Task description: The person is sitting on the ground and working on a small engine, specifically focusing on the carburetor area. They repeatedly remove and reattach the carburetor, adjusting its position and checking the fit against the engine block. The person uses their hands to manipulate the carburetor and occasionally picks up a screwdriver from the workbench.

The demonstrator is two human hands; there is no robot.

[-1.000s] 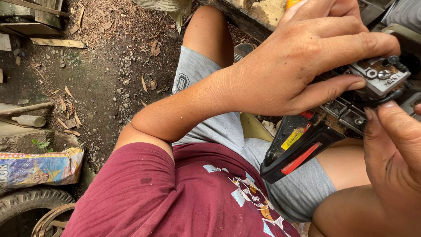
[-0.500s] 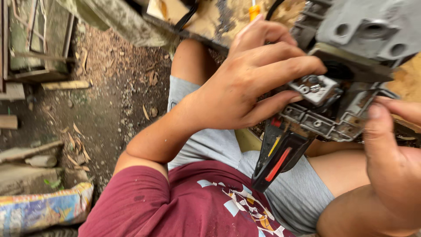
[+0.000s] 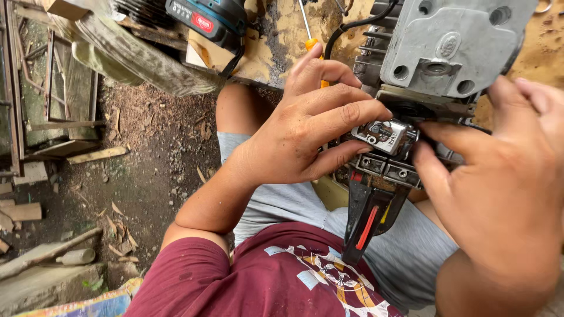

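Observation:
A grey metal engine block (image 3: pixel 452 47) with cooling fins lies at the edge of a yellow workbench (image 3: pixel 282 35), over my lap. A small silver carburetor (image 3: pixel 385 136) sits against its underside. My left hand (image 3: pixel 305 126) pinches the carburetor between thumb and index finger. My right hand (image 3: pixel 505 176) steadies the same part and the engine body from the right, thumb touching beside it. A black handle with a red trigger (image 3: pixel 369 220) hangs below the engine.
A teal and black cordless tool (image 3: pixel 205 20) and an orange-handled screwdriver (image 3: pixel 311 41) rest on the bench. Wood scraps (image 3: pixel 97 154), chips and a dirt floor (image 3: pixel 147 182) lie to the left. My maroon shirt (image 3: pixel 264 282) fills the bottom.
The view has tilted up, so the engine block and bench top now show. Both hands stay on the carburetor; the handle hangs more vertically.

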